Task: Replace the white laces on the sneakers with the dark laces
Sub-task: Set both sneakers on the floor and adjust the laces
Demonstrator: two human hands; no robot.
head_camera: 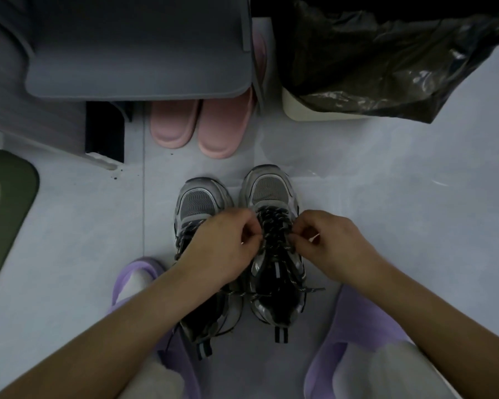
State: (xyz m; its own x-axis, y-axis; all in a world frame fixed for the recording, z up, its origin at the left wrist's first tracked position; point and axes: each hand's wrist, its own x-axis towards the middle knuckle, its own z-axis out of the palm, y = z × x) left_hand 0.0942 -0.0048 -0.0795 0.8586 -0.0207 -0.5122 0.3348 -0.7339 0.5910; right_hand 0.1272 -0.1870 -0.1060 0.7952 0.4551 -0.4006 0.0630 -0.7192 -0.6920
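Observation:
Two grey-and-silver sneakers stand side by side on the pale floor, toes pointing away from me. The right sneaker (270, 191) carries a dark speckled lace (274, 226) criss-crossed up its eyelets, with loose ends trailing near the heel. My left hand (225, 243) pinches the lace on the left side of that shoe's lacing. My right hand (326, 240) pinches it on the right side. The left sneaker (199, 203) also shows dark lace and is partly covered by my left wrist. No white lace is in sight.
Pink slippers (196, 128) lie just beyond the sneakers under a grey chair seat (139, 53). A bin with a black bag (380, 61) stands at back right, a green mat (3, 208) at left. My feet wear purple slippers (355, 335) on either side.

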